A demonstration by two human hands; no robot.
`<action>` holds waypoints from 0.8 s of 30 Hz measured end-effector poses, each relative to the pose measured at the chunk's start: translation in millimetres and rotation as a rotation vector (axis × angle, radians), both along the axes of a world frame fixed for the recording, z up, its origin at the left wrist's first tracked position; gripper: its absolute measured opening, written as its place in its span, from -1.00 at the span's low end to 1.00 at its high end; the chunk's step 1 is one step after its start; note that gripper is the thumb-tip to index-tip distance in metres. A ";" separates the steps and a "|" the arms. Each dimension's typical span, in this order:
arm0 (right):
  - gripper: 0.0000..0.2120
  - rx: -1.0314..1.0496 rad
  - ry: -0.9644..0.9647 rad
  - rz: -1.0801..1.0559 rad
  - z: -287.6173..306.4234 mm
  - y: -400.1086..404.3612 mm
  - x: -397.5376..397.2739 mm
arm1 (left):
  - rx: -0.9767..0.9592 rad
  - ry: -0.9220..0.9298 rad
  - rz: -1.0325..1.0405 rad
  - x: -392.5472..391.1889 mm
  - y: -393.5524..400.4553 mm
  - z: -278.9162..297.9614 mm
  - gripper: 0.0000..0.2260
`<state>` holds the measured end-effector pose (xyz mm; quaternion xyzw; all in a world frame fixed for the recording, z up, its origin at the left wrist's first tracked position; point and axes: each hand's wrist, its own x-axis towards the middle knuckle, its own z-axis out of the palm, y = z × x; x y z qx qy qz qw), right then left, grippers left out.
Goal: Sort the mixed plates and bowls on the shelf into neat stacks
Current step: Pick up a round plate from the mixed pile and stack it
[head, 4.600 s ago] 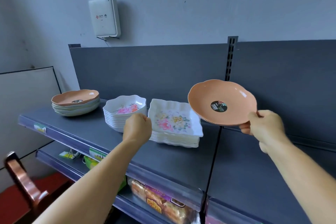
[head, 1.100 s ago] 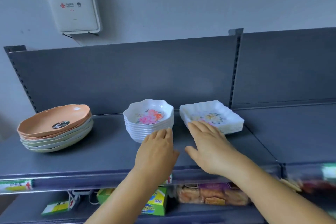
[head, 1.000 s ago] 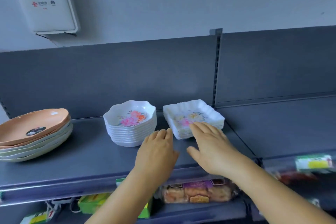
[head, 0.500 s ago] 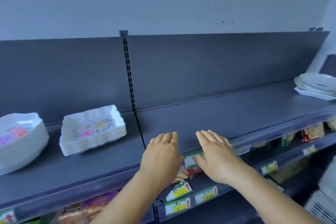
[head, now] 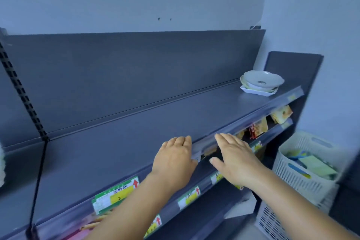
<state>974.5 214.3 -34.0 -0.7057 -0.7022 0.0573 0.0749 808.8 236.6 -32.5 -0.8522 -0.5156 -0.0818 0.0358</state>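
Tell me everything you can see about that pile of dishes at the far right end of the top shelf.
The pile of dishes sits at the far right end of the top shelf, near the front edge. A white squarish plate lies at the bottom, a few pale round plates on it, and a pale grey-green scalloped plate on top, tilted and off-centre, with a dark sticker inside. They look like glossy plastic or melamine. The pile is mixed and untidy. Neither hand touches it; both are well to its left.

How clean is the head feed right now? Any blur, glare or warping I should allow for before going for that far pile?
Head view: light is flat and bluish, with no hard glare; the mixed pile of dishes at the far right of the shelf is soft; the white basket and frame edges smear; wide-angle bending curves the shelf lines; both open hands look sharper.
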 end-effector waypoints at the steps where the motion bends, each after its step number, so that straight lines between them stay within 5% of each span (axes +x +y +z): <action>1: -0.32 0.005 0.000 -0.017 0.3 3.9 9.7 | -0.002 -0.001 -0.020 10.7 7.2 0.8 -0.42; 24: -0.34 0.104 -0.015 -0.349 22.9 175.8 206.8 | -0.006 -0.053 -0.286 218.8 238.1 32.3 -0.47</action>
